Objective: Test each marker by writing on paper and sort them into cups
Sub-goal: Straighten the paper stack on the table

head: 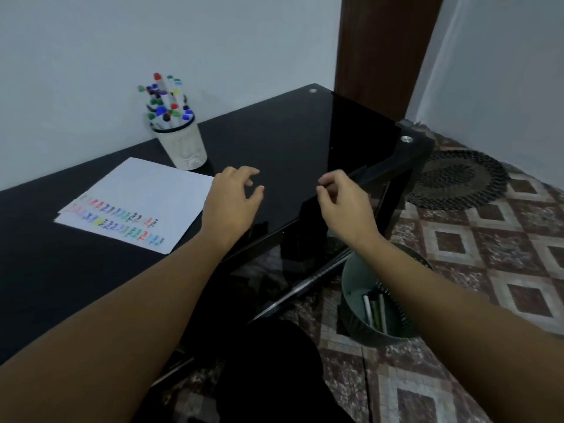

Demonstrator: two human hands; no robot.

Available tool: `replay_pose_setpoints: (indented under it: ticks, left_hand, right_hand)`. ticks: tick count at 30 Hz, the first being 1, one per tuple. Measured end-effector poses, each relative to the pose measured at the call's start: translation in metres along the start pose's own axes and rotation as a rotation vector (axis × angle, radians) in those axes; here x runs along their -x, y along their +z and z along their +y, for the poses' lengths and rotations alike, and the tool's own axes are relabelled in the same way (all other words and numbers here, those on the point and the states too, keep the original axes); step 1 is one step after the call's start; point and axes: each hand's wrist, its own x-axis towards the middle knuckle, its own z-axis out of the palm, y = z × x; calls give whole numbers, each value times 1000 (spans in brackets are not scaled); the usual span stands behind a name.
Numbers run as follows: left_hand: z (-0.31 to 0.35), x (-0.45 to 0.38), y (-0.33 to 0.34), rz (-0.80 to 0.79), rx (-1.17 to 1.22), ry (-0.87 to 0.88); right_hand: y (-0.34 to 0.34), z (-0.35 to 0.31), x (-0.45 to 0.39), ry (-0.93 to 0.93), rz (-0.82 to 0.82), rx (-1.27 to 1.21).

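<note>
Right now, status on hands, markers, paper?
Left hand and right hand empty above table. Markers in white cup; few in floor bin. Paper scribbled. Nothing blocking.

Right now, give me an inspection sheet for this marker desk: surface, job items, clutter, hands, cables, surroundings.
Surface: black glass table, glossy.
Job's things: white cup full of markers; paper with coloured test marks; green bin on the floor with a few markers inside.
Clutter: nothing seen.
Grippers: left hand and right hand over the table, fingers loosely curled, holding nothing.
Cables: nothing seen.
Surroundings: pale wall, patterned floor, round dark mat.
</note>
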Motion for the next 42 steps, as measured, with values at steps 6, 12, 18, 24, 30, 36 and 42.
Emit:
replay_pose_setpoints:
  ticks: [6,12,18,24,30,36,42]
  left_hand:
    - [-60,15,-54,86,-56,-307]
    - [-100,31,-88,-54,-175,-412]
    - [-125,43,-104,-233,-199,-451]
    - [-149,58,-106,-252,-168,-476]
    - [-164,61,-116,-268,-59,-490]
    - [-181,73,-132,-173,-21,-496]
    - [-203,89,-145,-54,-181,-667]
  right_hand:
    - [60,-78,-37,-184,-127,-33]
    - [124,-121,-71,-216,-473,141]
    - [164,-146,-93,-159,-626,272]
    - [189,-153,-93,-96,-711,400]
    - [198,-158,-85,-106,-658,538]
    - [199,-167,-75,-76,-675,542]
    - [212,-178,-55,-65,-736,397]
